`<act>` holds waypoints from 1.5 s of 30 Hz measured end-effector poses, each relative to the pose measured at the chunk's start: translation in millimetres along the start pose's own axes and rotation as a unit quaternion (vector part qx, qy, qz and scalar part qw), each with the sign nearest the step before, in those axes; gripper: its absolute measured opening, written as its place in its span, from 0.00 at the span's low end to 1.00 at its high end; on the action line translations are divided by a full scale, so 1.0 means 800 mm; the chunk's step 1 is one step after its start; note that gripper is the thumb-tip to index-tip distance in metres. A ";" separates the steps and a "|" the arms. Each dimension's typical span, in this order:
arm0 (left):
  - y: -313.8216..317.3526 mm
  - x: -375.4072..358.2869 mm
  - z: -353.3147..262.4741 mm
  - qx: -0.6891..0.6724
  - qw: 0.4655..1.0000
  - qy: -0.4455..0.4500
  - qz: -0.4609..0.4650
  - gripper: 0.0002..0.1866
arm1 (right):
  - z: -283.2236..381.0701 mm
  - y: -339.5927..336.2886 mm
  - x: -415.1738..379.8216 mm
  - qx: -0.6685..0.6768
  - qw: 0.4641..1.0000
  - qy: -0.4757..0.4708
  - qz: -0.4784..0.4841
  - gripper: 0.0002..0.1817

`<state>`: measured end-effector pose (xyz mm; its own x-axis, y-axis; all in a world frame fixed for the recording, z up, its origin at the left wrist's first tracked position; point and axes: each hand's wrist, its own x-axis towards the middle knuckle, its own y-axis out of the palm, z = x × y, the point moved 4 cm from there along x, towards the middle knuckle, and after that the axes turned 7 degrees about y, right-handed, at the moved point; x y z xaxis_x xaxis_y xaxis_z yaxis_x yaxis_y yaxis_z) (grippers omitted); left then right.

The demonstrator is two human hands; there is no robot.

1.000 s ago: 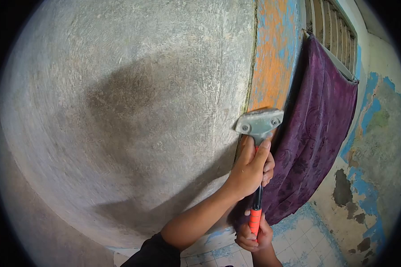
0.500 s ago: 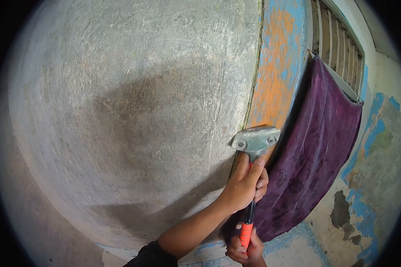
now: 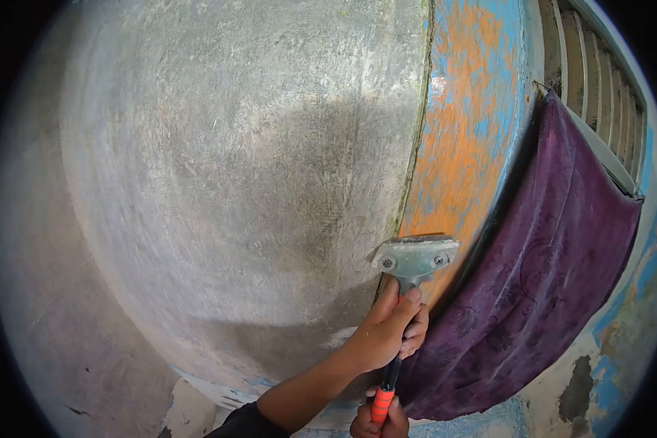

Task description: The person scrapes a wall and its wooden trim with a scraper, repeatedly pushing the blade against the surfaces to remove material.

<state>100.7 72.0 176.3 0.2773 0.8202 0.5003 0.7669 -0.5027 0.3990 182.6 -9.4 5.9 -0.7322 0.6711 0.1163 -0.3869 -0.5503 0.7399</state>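
Note:
A wide-headed scraper (image 3: 417,257) with two screws in its head and a black and orange handle lies against a strip of wood with worn orange and blue paint (image 3: 460,131). My left hand (image 3: 378,332) is wrapped round the handle just below the head. Lower down, at the bottom edge of the view, my right hand (image 3: 397,422) grips the orange end of the handle. The blade edge faces up the strip and seems to touch it. Part of each hand's fingers is hidden behind the handle.
Left of the strip stretches a rough grey wall (image 3: 219,168), with a dark gap along the joint. A purple cloth (image 3: 518,292) hangs close on the right, below a slatted opening (image 3: 591,80). Pale tiles and peeling blue paint show at the bottom.
Both hands and the scraper have moved down along the painted strip. The view has shifted a little, so the purple cloth sits further right. Both grips stay the same.

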 end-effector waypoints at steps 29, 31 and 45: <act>0.010 -0.013 0.047 0.001 0.990 0.058 -0.130 0.17 | 0.024 -0.059 -0.023 0.033 0.986 0.090 0.133 0.22; 0.015 -0.011 0.041 0.012 0.988 0.054 -0.141 0.16 | 0.022 -0.059 -0.020 0.034 0.986 0.085 0.141 0.23; 0.004 -0.005 0.021 0.014 0.999 0.014 -0.050 0.17 | 0.004 -0.027 -0.012 -0.042 0.999 0.014 0.025 0.27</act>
<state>111.9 71.6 162.9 0.1830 0.8578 0.4803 0.8054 -0.4109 0.4271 199.8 -2.3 -8.7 -0.7670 0.6279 0.1321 -0.3936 -0.6230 0.6759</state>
